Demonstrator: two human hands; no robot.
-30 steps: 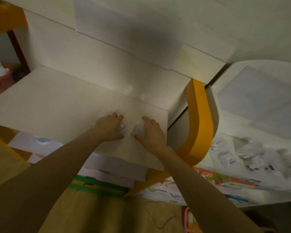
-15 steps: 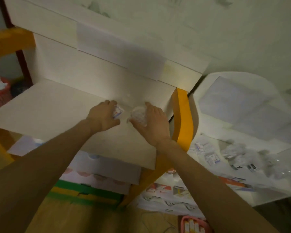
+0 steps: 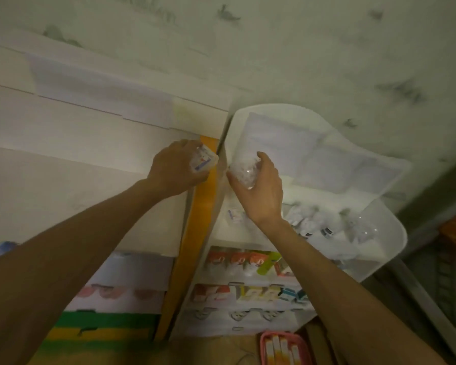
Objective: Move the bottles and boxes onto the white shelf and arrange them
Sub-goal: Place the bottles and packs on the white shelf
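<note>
While each hand grips one, box (image 3: 204, 160) left (image 3: 173, 168) — bottle (image 3: 244, 169) right (image 3: 261, 191).

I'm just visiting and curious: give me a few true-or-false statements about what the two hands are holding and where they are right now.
1. The left hand holds a small box. True.
2. The right hand is empty. False: it grips a clear bottle.
3. An orange upright stands between the hands. True.
4. The white shelf on the right holds nothing. False: small packets lie on it.
5. Both hands rest flat on the floor. False: both are raised, holding things.
</note>
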